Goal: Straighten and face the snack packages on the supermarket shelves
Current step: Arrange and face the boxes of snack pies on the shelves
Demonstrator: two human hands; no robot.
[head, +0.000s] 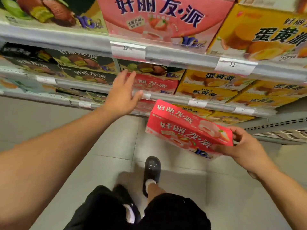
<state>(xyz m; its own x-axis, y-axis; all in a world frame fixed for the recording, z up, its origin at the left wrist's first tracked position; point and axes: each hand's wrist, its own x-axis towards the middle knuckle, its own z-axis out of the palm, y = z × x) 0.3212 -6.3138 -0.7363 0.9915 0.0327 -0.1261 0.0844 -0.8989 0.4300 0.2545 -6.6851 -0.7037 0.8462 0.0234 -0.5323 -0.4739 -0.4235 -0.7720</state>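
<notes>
Head view: right hand grips red box off-shelf at 4 o'clock; left hand open, reaching toward shelved red boxes. Facing unfinished; held box unplaced.

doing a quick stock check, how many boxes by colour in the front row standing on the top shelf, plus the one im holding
dark: 1, the dark box on the top shelf
pink: 2, the shelf pink box and the held pink box in your right hand
yellow: 1, the yellow box
total: 4
not counted: the cut-off box stacked on the yellow one
</notes>
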